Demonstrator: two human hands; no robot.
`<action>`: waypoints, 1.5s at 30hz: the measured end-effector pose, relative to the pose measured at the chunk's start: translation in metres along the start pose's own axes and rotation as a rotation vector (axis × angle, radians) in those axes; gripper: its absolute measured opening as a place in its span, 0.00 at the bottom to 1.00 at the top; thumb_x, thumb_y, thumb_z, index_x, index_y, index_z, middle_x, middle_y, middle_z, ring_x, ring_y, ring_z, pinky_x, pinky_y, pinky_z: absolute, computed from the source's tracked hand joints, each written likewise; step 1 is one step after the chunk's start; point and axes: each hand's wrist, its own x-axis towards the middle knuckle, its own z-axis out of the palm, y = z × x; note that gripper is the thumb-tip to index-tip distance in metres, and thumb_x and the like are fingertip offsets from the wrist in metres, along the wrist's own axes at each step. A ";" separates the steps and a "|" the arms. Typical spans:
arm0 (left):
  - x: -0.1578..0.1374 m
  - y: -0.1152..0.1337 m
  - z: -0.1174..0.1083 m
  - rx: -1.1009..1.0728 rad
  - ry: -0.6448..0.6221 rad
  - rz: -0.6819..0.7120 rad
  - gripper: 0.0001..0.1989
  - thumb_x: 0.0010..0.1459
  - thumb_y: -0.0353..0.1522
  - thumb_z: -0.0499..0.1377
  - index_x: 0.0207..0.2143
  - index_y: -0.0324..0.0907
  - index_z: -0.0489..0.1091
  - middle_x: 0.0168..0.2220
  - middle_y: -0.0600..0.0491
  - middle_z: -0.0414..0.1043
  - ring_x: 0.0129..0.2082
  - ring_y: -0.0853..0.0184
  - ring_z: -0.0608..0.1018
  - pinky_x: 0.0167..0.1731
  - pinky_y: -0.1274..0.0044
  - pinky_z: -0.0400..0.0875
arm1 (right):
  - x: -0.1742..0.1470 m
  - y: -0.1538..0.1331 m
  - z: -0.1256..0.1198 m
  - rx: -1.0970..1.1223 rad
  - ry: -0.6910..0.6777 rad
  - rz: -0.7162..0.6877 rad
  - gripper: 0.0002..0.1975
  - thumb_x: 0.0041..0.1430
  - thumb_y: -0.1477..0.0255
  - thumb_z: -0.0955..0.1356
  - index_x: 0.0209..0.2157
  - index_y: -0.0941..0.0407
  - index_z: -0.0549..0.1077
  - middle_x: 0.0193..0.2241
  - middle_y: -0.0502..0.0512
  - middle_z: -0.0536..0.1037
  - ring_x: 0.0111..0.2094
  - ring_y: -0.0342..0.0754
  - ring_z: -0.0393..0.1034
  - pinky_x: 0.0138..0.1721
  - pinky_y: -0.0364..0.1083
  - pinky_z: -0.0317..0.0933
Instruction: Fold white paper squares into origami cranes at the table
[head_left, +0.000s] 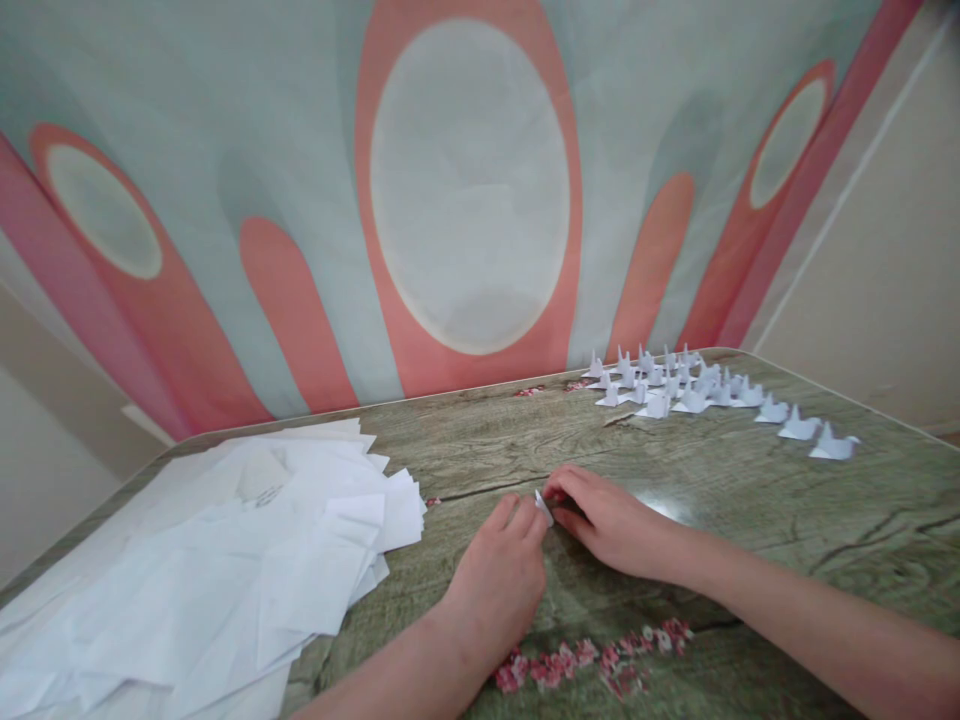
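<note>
A small white folded paper [544, 510] stands between my two hands, low over the middle of the table. The fingers of my left hand [504, 560] are closed on its left side and cover much of it. From the right, my right hand [600, 515] has its bent fingertips and thumb at the paper's other edge, pinching it. How far the paper is folded is hidden by the fingers. Several finished white paper cranes [694, 397] stand in rows at the back right of the table, beyond my right hand.
A wide heap of white paper sheets [202, 560] covers the table's left side, with smaller squares at its right edge. The wood-patterned table [810, 570] bears a pink blossom print [566, 663] near me. Behind its far edge hangs a painted backdrop [315, 130].
</note>
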 end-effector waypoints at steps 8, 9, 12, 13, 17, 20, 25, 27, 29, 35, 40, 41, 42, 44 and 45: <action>-0.001 0.003 0.006 0.031 0.024 -0.046 0.16 0.56 0.29 0.51 0.43 0.33 0.71 0.47 0.44 0.69 0.52 0.58 0.65 0.54 0.67 0.55 | -0.015 -0.017 0.015 -0.598 -0.056 -0.123 0.16 0.54 0.85 0.60 0.43 0.60 0.68 0.40 0.60 0.71 0.41 0.54 0.67 0.40 0.52 0.64; -0.001 0.003 0.007 0.029 0.027 -0.047 0.16 0.56 0.29 0.51 0.43 0.33 0.71 0.48 0.44 0.68 0.52 0.57 0.64 0.54 0.66 0.54 | -0.015 -0.018 0.019 -0.643 -0.052 -0.132 0.15 0.55 0.84 0.60 0.43 0.60 0.69 0.40 0.60 0.72 0.41 0.54 0.67 0.39 0.52 0.65; -0.001 0.002 0.007 0.011 0.035 -0.048 0.16 0.56 0.29 0.51 0.45 0.32 0.70 0.49 0.44 0.67 0.53 0.57 0.64 0.54 0.67 0.53 | -0.018 -0.020 0.029 -0.734 -0.030 -0.147 0.14 0.55 0.83 0.60 0.43 0.62 0.69 0.44 0.63 0.71 0.44 0.57 0.66 0.38 0.53 0.66; -0.001 0.001 0.007 0.000 0.039 -0.050 0.17 0.56 0.29 0.51 0.46 0.31 0.69 0.49 0.44 0.67 0.52 0.57 0.64 0.54 0.67 0.53 | -0.019 -0.020 0.031 -0.752 -0.022 -0.144 0.14 0.55 0.83 0.60 0.43 0.63 0.69 0.45 0.64 0.70 0.44 0.57 0.65 0.38 0.52 0.66; -0.001 -0.003 0.004 -0.067 0.037 -0.054 0.17 0.56 0.29 0.51 0.47 0.31 0.68 0.47 0.44 0.68 0.52 0.57 0.64 0.54 0.68 0.52 | -0.020 -0.027 0.036 -0.819 -0.011 -0.123 0.18 0.50 0.85 0.60 0.44 0.67 0.69 0.45 0.69 0.71 0.44 0.59 0.66 0.38 0.53 0.66; -0.002 -0.006 0.001 -0.126 0.021 -0.065 0.16 0.56 0.28 0.52 0.46 0.33 0.69 0.44 0.46 0.70 0.51 0.57 0.64 0.54 0.68 0.52 | -0.018 -0.034 0.037 -0.877 -0.008 -0.113 0.21 0.46 0.87 0.61 0.44 0.69 0.70 0.43 0.72 0.71 0.41 0.60 0.67 0.36 0.54 0.66; -0.004 -0.006 -0.001 -0.202 0.001 -0.111 0.16 0.56 0.27 0.51 0.47 0.31 0.66 0.43 0.45 0.70 0.50 0.58 0.66 0.54 0.68 0.54 | -0.016 -0.036 0.035 -0.931 -0.011 -0.144 0.19 0.46 0.86 0.61 0.43 0.70 0.71 0.40 0.71 0.72 0.37 0.60 0.67 0.33 0.54 0.66; -0.005 -0.006 -0.002 -0.221 -0.004 -0.127 0.17 0.56 0.26 0.50 0.48 0.32 0.66 0.44 0.45 0.69 0.49 0.59 0.66 0.54 0.69 0.54 | -0.016 -0.034 0.034 -0.915 -0.011 -0.154 0.18 0.48 0.85 0.62 0.43 0.69 0.71 0.39 0.69 0.73 0.37 0.58 0.67 0.32 0.53 0.66; -0.007 -0.007 -0.003 -0.231 -0.004 -0.129 0.17 0.57 0.26 0.50 0.49 0.33 0.65 0.46 0.46 0.69 0.50 0.60 0.66 0.54 0.69 0.54 | -0.016 -0.032 0.032 -0.894 -0.012 -0.171 0.16 0.48 0.85 0.62 0.41 0.66 0.72 0.38 0.67 0.73 0.36 0.57 0.66 0.31 0.52 0.66; -0.011 0.000 0.000 -0.206 0.000 -0.160 0.18 0.57 0.26 0.46 0.49 0.33 0.64 0.48 0.45 0.68 0.51 0.60 0.66 0.54 0.69 0.54 | -0.016 -0.024 0.029 -0.832 0.000 -0.192 0.12 0.49 0.83 0.64 0.37 0.64 0.72 0.39 0.65 0.71 0.36 0.56 0.65 0.30 0.52 0.64; -0.010 0.003 0.003 -0.191 -0.016 -0.162 0.19 0.57 0.25 0.47 0.51 0.32 0.62 0.50 0.44 0.66 0.52 0.60 0.65 0.55 0.69 0.54 | -0.017 -0.022 0.029 -0.802 -0.004 -0.183 0.10 0.52 0.82 0.63 0.36 0.63 0.72 0.36 0.63 0.71 0.36 0.55 0.65 0.31 0.52 0.63; -0.010 0.002 0.003 -0.198 -0.023 -0.159 0.19 0.58 0.25 0.47 0.51 0.33 0.62 0.51 0.44 0.66 0.53 0.60 0.65 0.55 0.69 0.54 | -0.016 -0.022 0.028 -0.799 -0.008 -0.179 0.09 0.52 0.82 0.63 0.36 0.63 0.72 0.36 0.62 0.71 0.36 0.55 0.65 0.31 0.52 0.63; -0.010 0.001 0.001 -0.206 -0.032 -0.159 0.19 0.58 0.26 0.47 0.51 0.34 0.62 0.51 0.44 0.65 0.53 0.60 0.64 0.55 0.69 0.53 | -0.016 -0.022 0.028 -0.795 -0.012 -0.174 0.09 0.52 0.82 0.63 0.36 0.63 0.72 0.36 0.62 0.71 0.36 0.55 0.65 0.31 0.52 0.63; -0.009 -0.001 -0.001 -0.222 -0.051 -0.172 0.18 0.59 0.27 0.47 0.51 0.35 0.63 0.51 0.44 0.65 0.54 0.59 0.63 0.55 0.68 0.53 | -0.015 -0.023 0.024 -0.775 -0.018 -0.165 0.10 0.52 0.82 0.63 0.36 0.63 0.72 0.36 0.61 0.72 0.36 0.54 0.65 0.32 0.52 0.63; -0.009 -0.002 -0.003 -0.230 -0.056 -0.180 0.18 0.59 0.27 0.47 0.50 0.36 0.64 0.51 0.44 0.65 0.54 0.59 0.63 0.55 0.68 0.54 | -0.014 -0.022 0.022 -0.759 -0.020 -0.163 0.10 0.52 0.82 0.63 0.37 0.62 0.72 0.35 0.60 0.72 0.36 0.54 0.66 0.32 0.51 0.63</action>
